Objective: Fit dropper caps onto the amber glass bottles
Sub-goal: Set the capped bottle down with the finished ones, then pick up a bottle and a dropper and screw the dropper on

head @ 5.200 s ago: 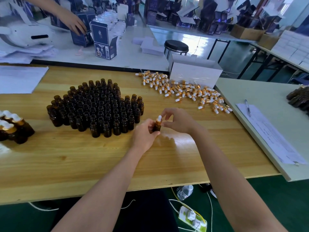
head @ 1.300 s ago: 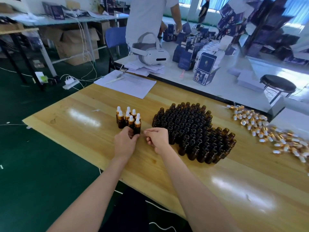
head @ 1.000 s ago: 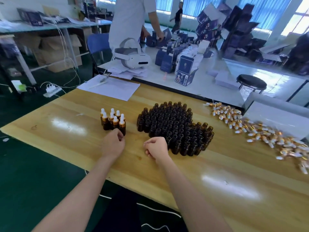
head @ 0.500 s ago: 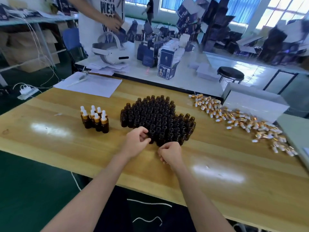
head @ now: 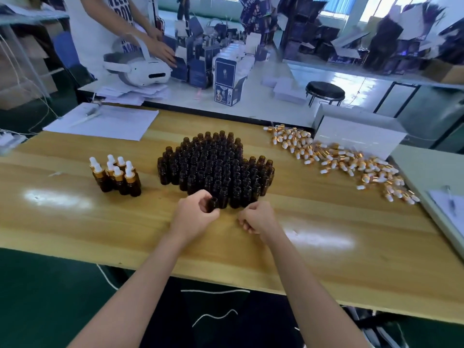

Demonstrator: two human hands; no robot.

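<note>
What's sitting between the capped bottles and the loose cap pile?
Head view: the cluster of uncapped amber bottles, with bare tabletop on either side.

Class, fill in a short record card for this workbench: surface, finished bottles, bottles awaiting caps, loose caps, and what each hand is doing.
Surface: wooden table
Finished: capped bottles, a small upright group left of the cluster
Awaiting caps: uncapped bottles, a dense upright cluster at the centre
Caps: dropper caps, a loose pile lying at the right
Left hand: grips one bare bottle at the cluster's near edge
Right hand: fingers curled, nothing seen in it
</note>
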